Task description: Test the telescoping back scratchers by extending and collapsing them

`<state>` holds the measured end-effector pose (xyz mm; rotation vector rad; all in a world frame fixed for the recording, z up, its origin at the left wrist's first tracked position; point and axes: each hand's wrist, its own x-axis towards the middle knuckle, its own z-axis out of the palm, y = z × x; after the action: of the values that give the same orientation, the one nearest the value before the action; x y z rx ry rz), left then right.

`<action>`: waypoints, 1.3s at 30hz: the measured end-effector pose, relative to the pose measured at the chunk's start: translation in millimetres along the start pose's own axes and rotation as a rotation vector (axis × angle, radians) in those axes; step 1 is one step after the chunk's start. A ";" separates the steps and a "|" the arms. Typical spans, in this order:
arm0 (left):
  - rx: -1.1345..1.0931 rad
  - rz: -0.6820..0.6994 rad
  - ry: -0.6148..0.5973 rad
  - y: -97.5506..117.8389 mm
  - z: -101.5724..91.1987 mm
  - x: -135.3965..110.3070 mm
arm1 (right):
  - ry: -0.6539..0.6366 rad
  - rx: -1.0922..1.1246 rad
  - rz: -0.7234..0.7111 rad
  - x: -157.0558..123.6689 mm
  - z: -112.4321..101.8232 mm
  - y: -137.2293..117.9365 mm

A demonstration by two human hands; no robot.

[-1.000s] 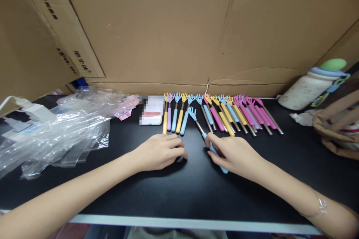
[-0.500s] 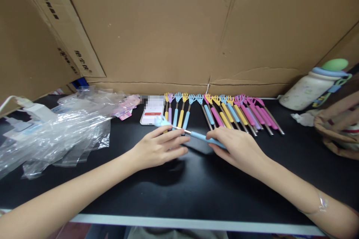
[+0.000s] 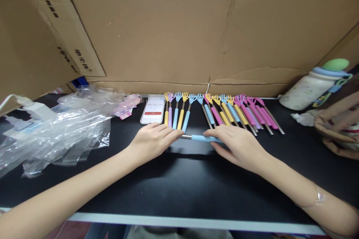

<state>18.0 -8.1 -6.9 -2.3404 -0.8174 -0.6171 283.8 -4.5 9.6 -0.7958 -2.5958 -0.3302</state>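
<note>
A blue back scratcher (image 3: 199, 138) with a metal shaft lies crosswise just above the black table (image 3: 179, 186), held at both ends. My right hand (image 3: 238, 146) grips its blue handle. My left hand (image 3: 153, 142) is closed over the claw end, which is hidden under the fingers. Behind them a row of several back scratchers (image 3: 221, 114) in yellow, purple, blue and pink lies side by side, claws pointing to the cardboard wall.
A phone (image 3: 153, 111) with a lit screen lies left of the row. Clear plastic bags (image 3: 61, 127) are heaped at the left beside a white charger (image 3: 33, 110). A bottle (image 3: 314, 86), a crumpled tissue (image 3: 303, 118) and a bag (image 3: 336, 130) sit at the right. Cardboard (image 3: 179, 26) walls the back.
My right hand lifted the blue scratcher off the table and turned it crosswise. My left hand moved up and closed over its claw end.
</note>
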 end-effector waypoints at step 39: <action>0.183 -0.055 -0.125 -58.1 -36.2 6.8 | -0.078 -0.291 0.146 -11.0 -47.5 62.6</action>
<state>-24.4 8.6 44.6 -2.2121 -0.9549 -0.4031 342.9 25.0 53.6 -1.1104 -2.5751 -0.6549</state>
